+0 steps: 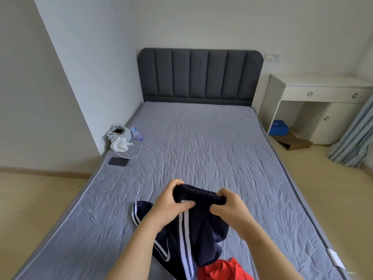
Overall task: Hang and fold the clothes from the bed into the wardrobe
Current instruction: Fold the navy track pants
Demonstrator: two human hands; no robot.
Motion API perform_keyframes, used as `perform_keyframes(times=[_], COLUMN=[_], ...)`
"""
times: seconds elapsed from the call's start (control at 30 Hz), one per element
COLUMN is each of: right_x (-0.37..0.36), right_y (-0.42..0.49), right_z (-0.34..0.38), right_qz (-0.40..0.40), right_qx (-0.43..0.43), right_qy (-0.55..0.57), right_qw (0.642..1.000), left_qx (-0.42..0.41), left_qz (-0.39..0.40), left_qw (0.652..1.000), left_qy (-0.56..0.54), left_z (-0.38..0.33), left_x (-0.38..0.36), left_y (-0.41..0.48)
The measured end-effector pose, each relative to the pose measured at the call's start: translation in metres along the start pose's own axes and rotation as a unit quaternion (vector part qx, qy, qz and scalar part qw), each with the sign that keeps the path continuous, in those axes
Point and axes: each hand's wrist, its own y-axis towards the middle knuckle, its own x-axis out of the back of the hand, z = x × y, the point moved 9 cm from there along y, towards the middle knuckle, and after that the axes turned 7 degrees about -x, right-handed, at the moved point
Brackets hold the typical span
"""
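Bedroom, head view. A grey quilted mattress (201, 148) fills the centre, with a dark padded headboard (199, 74) at the far end and a white desk (323, 91) at the far right. The wardrobe is not in view.

At the near centre, the left hand (171, 201) has its fingers curled round the left end of the elastic waistband (198, 191) of a navy garment (201, 235). The right hand (228, 207) pinches the right end. The waistband is held bunched above the mattress. The rest of the cloth hangs crumpled, with 1 part trailing on the mattress to the left. A red garment (222, 269) lies at the near edge, touching the navy cloth.

The step in hand appears to be straightening the garment for folding. It is likely done best as follows:
1. Draw the hands apart until the waistband is taut.
2. Lift the garment so the cloth hangs free of the red garment.
3. Line up the 2 white side stripes (185, 229).
4. Lay the garment flat on bare mattress before folding.

The main risk is that a twisted leg gets folded in.

No brand or writing can be read. A small white patch (184, 201) under the left thumb may be a label. A white tag (335, 257) on the near right edge of the mattress shows no legible text. The screen of the phone (118, 161) at the left edge is dark.
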Motion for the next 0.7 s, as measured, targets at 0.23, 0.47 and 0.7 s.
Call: perform_keyframes(times=[0.23, 0.47, 0.7], right_x=[0.015, 0.041, 0.087], right_y=[0.002, 0.009, 0.003], right_z=[0.037, 0.114, 0.21], right_qz=[0.05, 0.074, 0.082], right_qx=[0.025, 0.095, 0.173], right_qy=[0.366, 0.25, 0.296], right_qw=[0.929, 0.961, 0.936], left_qx=[-0.079, -0.118, -0.207], left_qz=[0.007, 0.02, 0.014], left_qw=[0.986, 0.98, 0.977], left_qy=[-0.146, -0.162, 0.046], left_z=[-0.061, -0.135, -0.243], left_x=[0.021, 0.055, 0.104], left_y=[0.022, 0.046, 0.068])
